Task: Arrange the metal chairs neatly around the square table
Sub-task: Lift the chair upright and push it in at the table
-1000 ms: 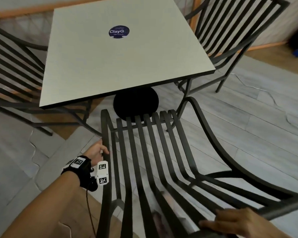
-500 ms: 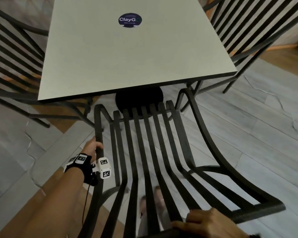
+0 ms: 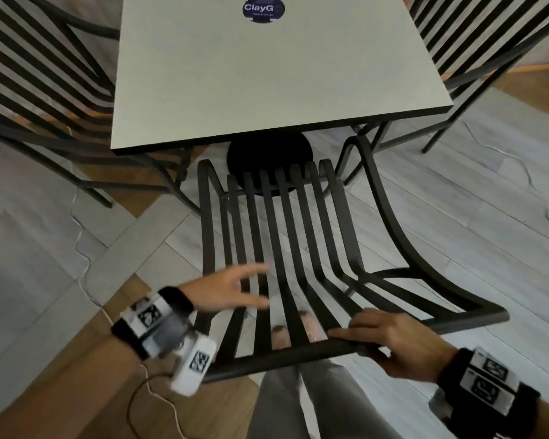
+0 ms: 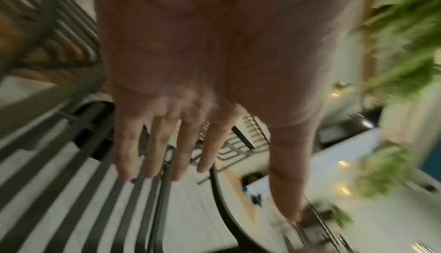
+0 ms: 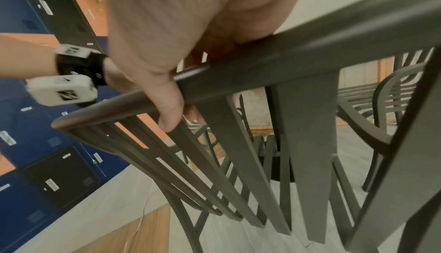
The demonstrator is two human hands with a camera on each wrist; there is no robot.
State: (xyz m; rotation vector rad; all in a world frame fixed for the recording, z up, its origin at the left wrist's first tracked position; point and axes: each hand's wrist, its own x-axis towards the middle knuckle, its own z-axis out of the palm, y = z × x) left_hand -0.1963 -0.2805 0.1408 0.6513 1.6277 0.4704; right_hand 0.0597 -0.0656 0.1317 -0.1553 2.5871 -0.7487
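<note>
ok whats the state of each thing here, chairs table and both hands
dark metal slatted chair nearest the person: upright, front edge just short of the table, held by its top rail
pale square table: standing, top bare except a round blue sticker
left hand: fingers spread, holding nothing
right hand: gripping the top rail
left side chair: tucked in
right side chair: tucked in
</note>
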